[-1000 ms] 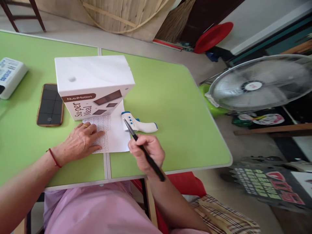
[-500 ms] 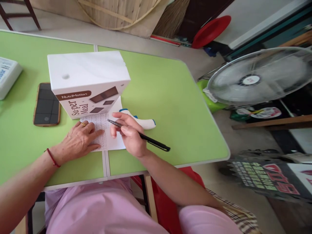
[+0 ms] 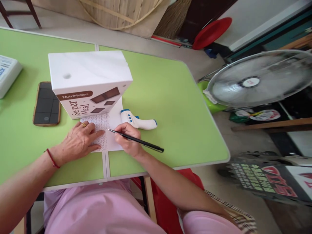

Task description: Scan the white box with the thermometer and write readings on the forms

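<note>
My right hand (image 3: 129, 139) grips a black pen (image 3: 143, 143), its tip over the paper near the edge of the handwriting; whether it touches I cannot tell. My left hand (image 3: 81, 138) lies flat, fingers apart, on the left part of the sheet of paper (image 3: 114, 144), which is covered in dense small writing on its left side. A white box (image 3: 91, 70) marked NutriMotion Super Meal stands upright over the paper's far end and hides it. Just beyond my right hand lies a white and blue infrared thermometer (image 3: 146, 124).
On the green table (image 3: 165, 97), a phone (image 3: 47, 104) in a brown case lies left of the box. A white box (image 3: 8, 74) sits at the left edge. A standing fan (image 3: 258, 78) is off the table's right end, near a red stool (image 3: 165, 208).
My right hand has come down toward the paper, and its fingers have closed into a writing grip on the pen. My left hand has stayed in place.
</note>
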Demonstrator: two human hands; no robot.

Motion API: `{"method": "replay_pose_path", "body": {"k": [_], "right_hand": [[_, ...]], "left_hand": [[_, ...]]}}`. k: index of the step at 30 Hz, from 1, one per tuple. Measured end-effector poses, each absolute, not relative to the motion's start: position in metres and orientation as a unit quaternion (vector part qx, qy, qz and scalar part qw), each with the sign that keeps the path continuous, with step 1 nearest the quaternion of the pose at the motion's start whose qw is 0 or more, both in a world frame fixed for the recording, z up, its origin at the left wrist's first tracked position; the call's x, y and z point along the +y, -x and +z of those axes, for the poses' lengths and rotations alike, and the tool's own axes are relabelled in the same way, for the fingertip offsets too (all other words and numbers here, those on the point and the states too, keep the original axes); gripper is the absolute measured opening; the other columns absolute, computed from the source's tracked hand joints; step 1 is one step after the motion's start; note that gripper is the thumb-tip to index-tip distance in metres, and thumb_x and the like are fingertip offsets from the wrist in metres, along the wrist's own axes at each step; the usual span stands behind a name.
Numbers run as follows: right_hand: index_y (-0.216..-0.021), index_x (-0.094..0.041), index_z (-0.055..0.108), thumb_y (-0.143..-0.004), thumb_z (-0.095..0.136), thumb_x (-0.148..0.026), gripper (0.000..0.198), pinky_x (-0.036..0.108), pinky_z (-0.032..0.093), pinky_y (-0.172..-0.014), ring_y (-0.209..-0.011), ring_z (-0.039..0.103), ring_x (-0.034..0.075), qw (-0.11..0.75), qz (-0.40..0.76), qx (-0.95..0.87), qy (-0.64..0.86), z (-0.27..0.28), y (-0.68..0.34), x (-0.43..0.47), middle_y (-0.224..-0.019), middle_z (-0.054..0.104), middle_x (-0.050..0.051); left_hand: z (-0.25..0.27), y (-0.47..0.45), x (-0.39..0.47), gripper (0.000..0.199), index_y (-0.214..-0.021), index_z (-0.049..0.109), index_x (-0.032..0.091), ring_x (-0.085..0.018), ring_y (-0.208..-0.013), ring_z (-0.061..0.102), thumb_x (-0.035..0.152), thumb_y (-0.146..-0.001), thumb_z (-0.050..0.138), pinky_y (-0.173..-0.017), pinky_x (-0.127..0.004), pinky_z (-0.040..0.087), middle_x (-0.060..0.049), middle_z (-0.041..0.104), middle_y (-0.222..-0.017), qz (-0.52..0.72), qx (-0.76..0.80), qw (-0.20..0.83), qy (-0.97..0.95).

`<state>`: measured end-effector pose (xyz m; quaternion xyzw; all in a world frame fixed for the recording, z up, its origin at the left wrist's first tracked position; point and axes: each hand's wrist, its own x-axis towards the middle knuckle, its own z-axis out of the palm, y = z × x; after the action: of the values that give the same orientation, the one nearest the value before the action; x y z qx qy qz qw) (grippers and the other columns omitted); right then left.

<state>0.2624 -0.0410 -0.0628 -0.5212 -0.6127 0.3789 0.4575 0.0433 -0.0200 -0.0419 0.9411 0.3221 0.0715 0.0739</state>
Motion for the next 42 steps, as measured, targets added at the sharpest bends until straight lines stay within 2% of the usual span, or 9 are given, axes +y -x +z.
{"method": "replay_pose_path", "body": {"k": [4, 11, 24, 34, 42], "right_hand": [[-0.071, -0.023, 0.055, -0.076, 0.059, -0.028, 0.008, 0.024, 0.043, -0.048, -0.048, 0.048, 0.011, 0.456, 0.306, -0.644, 0.533, -0.0656, -0.2603, -0.0426, -0.055, 0.054, -0.006], [-0.073, -0.022, 0.056, -0.083, 0.056, -0.027, 0.011, 0.023, 0.044, -0.051, -0.05, 0.051, 0.01, 0.446, 0.286, -0.678, 0.509, -0.0649, -0.2585, -0.0429, -0.059, 0.058, -0.004], [-0.072, -0.023, 0.055, -0.082, 0.054, -0.026, 0.01, 0.024, 0.045, -0.053, -0.052, 0.051, 0.011, 0.413, 0.28, -0.691, 0.523, -0.0627, -0.2569, -0.0429, -0.06, 0.058, -0.004], [-0.07, -0.022, 0.052, -0.08, 0.054, -0.019, 0.011, 0.021, 0.04, -0.049, -0.048, 0.048, 0.009, 0.438, 0.254, -0.704, 0.498, -0.0629, -0.2551, -0.0416, -0.057, 0.054, -0.006], [-0.071, -0.022, 0.053, -0.081, 0.056, -0.022, 0.01, 0.021, 0.041, -0.049, -0.048, 0.048, 0.009, 0.447, 0.267, -0.685, 0.509, -0.0626, -0.2557, -0.0413, -0.057, 0.054, -0.006]], "left_hand": [[-0.0397, -0.0425, -0.0207, 0.04, -0.128, 0.06, 0.019, -0.025, -0.084, 0.05, 0.041, -0.095, 0.056, -0.076, -0.039, 0.041, -0.01, 0.057, -0.094, 0.069, 0.321, 0.074, -0.942], [-0.0372, -0.0411, -0.0211, 0.041, -0.128, 0.06, 0.016, -0.025, -0.082, 0.05, 0.04, -0.095, 0.057, -0.075, -0.04, 0.042, -0.011, 0.058, -0.095, 0.067, 0.316, 0.066, -0.944], [-0.0354, -0.0422, -0.0216, 0.04, -0.128, 0.06, 0.018, -0.025, -0.081, 0.051, 0.039, -0.094, 0.059, -0.075, -0.04, 0.043, -0.01, 0.058, -0.094, 0.06, 0.319, 0.065, -0.944], [-0.0375, -0.0414, -0.0214, 0.039, -0.126, 0.061, 0.017, -0.025, -0.083, 0.05, 0.04, -0.094, 0.058, -0.074, -0.04, 0.043, -0.01, 0.059, -0.094, 0.076, 0.318, 0.06, -0.943], [-0.0367, -0.0414, -0.0213, 0.04, -0.127, 0.061, 0.017, -0.026, -0.084, 0.052, 0.04, -0.094, 0.059, -0.076, -0.039, 0.043, -0.01, 0.059, -0.094, 0.071, 0.32, 0.061, -0.943]]}}
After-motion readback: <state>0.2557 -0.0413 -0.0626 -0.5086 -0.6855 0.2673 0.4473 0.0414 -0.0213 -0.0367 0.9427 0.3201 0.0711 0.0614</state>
